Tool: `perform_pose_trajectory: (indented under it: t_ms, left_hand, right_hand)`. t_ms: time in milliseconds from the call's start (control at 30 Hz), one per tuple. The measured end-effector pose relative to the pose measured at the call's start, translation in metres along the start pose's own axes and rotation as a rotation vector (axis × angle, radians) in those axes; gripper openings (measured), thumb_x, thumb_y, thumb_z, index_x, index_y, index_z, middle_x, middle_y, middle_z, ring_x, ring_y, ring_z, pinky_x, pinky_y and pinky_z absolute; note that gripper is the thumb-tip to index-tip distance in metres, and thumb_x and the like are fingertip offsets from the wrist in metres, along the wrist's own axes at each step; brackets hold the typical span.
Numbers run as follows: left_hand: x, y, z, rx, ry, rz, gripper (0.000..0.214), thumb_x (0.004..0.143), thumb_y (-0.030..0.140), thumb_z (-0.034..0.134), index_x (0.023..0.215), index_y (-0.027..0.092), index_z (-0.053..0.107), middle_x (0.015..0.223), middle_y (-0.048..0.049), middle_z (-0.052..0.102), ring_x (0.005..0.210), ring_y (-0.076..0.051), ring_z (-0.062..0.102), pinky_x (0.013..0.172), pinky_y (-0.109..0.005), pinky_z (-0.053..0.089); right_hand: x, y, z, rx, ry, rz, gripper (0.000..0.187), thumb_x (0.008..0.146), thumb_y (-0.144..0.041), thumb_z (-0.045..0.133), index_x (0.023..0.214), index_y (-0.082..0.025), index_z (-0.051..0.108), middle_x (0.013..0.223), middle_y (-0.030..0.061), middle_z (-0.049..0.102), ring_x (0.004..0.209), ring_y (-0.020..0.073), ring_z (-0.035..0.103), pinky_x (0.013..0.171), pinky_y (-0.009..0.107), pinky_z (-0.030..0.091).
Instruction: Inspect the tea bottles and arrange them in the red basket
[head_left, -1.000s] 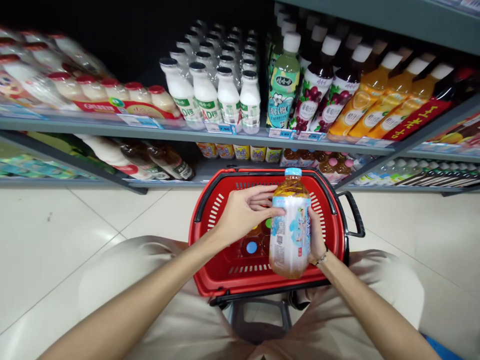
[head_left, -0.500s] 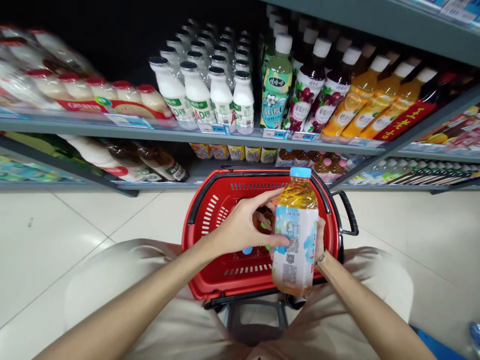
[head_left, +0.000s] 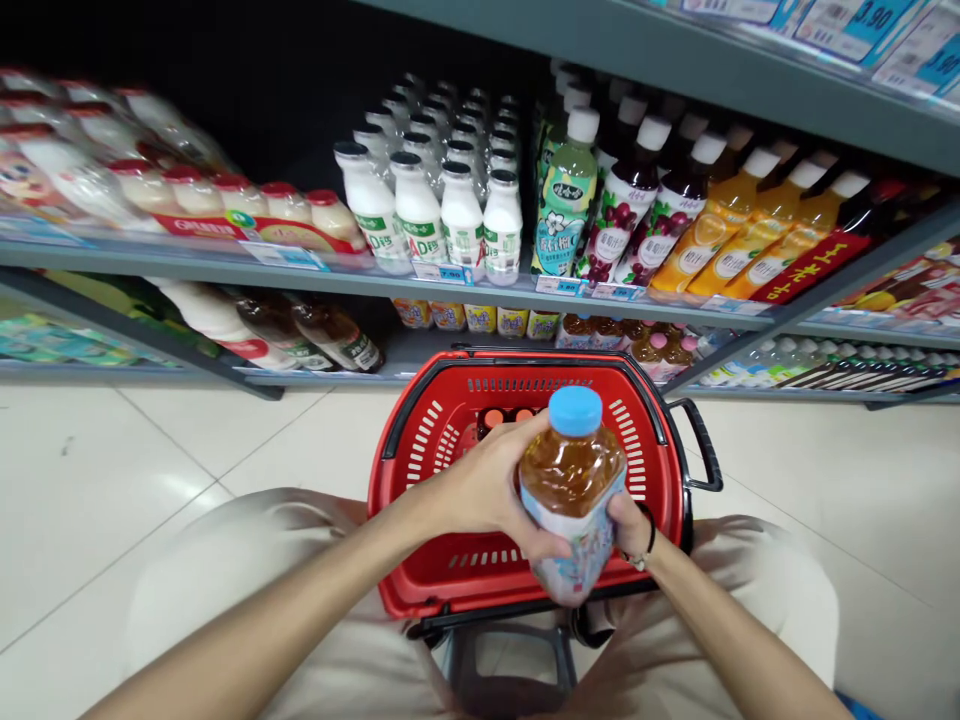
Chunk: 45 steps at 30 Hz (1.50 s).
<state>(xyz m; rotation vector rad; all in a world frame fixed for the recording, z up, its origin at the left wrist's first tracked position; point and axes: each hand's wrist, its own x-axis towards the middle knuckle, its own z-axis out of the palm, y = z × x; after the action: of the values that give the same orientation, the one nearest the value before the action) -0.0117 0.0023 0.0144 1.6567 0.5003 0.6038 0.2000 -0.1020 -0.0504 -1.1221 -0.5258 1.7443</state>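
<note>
Between my two hands is a bottle of amber drink (head_left: 574,475) with a blue cap and a pale blue label, held above the red shopping basket (head_left: 390,580). My left hand (head_left: 502,485) wraps its left side, with the thumb across the front. On the right side, my right hand (head_left: 631,525) grips the lower part; most of its fingers are hidden behind the bottle. The cap leans toward me. Inside the basket, dark bottles with orange caps (head_left: 493,418) show behind my left hand.
A store shelf (head_left: 480,290) runs across in front, holding white milk-drink bottles (head_left: 457,220), orange juice bottles (head_left: 739,225) and red-capped bottles (head_left: 225,200). The basket's black handle (head_left: 701,445) sticks out at right. A grey stool (head_left: 510,665) shows below, between my knees.
The bottle has turned and tipped, so its cap now faces up toward me and the label's printed back has swung out of sight. My left hand has closed farther around it.
</note>
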Motion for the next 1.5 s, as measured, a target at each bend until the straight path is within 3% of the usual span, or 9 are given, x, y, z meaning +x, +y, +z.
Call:
perform_pose_trajectory:
  t_ms: [167,300,400,633,767,1000,1233,1333,1500]
  left_hand:
    - [0.004,-0.003,-0.005,0.028,0.024,-0.013,0.086,0.057,0.038,0.096,0.135,0.019,0.066,0.120,-0.0083,0.077,0.116,-0.033,0.072,0.104,-0.041,0.057]
    - [0.007,-0.011,-0.004,0.157,0.141,-0.049,0.057,0.070,0.040,0.087,0.117,0.016,0.067,0.097,-0.0048,0.078,0.085,-0.024,0.074,0.079,-0.031,0.060]
    - [0.009,-0.012,-0.003,0.211,0.133,-0.024,0.052,0.071,0.044,0.085,0.111,0.016,0.067,0.085,-0.0021,0.075,0.070,-0.019,0.068,0.067,-0.027,0.056]
    - [0.008,-0.012,0.000,0.333,0.120,-0.034,0.061,0.060,0.054,0.087,0.108,0.020,0.071,0.094,-0.0059,0.079,0.086,-0.028,0.076,0.091,-0.038,0.060]
    - [0.007,-0.012,0.002,0.380,0.128,-0.031,0.073,0.056,0.061,0.087,0.114,0.019,0.071,0.097,-0.0078,0.080,0.089,-0.031,0.077,0.094,-0.042,0.060]
    - [0.008,0.001,0.004,0.299,0.159,-0.204,0.083,0.067,0.065,0.085,0.130,0.014,0.066,0.095,-0.0091,0.080,0.077,-0.029,0.075,0.074,-0.040,0.060]
    - [0.006,-0.011,0.001,-0.230,0.214,-0.149,0.076,0.073,0.034,0.092,0.141,0.020,0.060,0.136,-0.0110,0.072,0.115,-0.027,0.074,0.097,-0.035,0.060]
    - [0.011,-0.010,0.002,-0.324,0.192,-0.206,0.067,0.077,0.042,0.090,0.135,0.018,0.066,0.137,-0.0122,0.071,0.120,-0.028,0.072,0.101,-0.038,0.060]
    - [0.017,-0.005,-0.005,-0.313,0.111,-0.333,0.065,0.081,0.071,0.078,0.116,0.016,0.074,0.106,-0.0105,0.079,0.107,-0.031,0.075,0.092,-0.042,0.063]
  right_hand:
    - [0.000,-0.006,0.013,-0.327,0.031,-0.306,0.073,0.069,-0.075,0.087,0.116,-0.022,0.071,0.110,0.0113,0.076,0.097,0.0310,0.071,0.092,0.045,0.059]
    - [0.002,-0.017,0.028,-0.576,0.101,-0.487,0.047,0.084,-0.055,0.083,0.116,-0.023,0.071,0.103,0.0064,0.078,0.087,0.0248,0.070,0.082,0.035,0.058]
    - [-0.001,-0.016,0.027,-0.643,0.119,-0.523,0.038,0.086,-0.047,0.081,0.114,-0.023,0.071,0.099,0.0044,0.078,0.083,0.0230,0.070,0.078,0.032,0.057]
    - [-0.007,-0.013,0.016,-0.684,0.110,-0.591,0.045,0.080,-0.046,0.084,0.116,-0.021,0.071,0.101,0.0077,0.078,0.085,0.0264,0.070,0.080,0.035,0.057]
    - [-0.006,-0.014,0.015,-0.677,0.115,-0.627,0.052,0.077,-0.045,0.086,0.121,-0.021,0.073,0.102,0.0090,0.078,0.087,0.0291,0.070,0.083,0.038,0.058]
    - [0.001,-0.007,0.018,-0.381,0.109,-0.405,0.056,0.077,-0.058,0.086,0.118,-0.022,0.075,0.109,0.0105,0.079,0.094,0.0298,0.072,0.088,0.041,0.060]
    - [0.001,-0.003,0.027,0.124,0.074,0.043,0.055,0.072,-0.071,0.082,0.095,-0.021,0.076,0.095,0.0108,0.080,0.103,0.0366,0.075,0.094,0.051,0.062]
    - [0.002,-0.013,0.037,0.242,0.041,0.152,0.055,0.070,-0.072,0.079,0.092,-0.021,0.078,0.092,0.0108,0.080,0.107,0.0379,0.075,0.096,0.051,0.062]
    - [0.002,-0.019,0.042,0.319,-0.044,0.287,0.056,0.071,-0.071,0.079,0.094,-0.020,0.079,0.087,0.0090,0.080,0.105,0.0368,0.076,0.094,0.049,0.063]
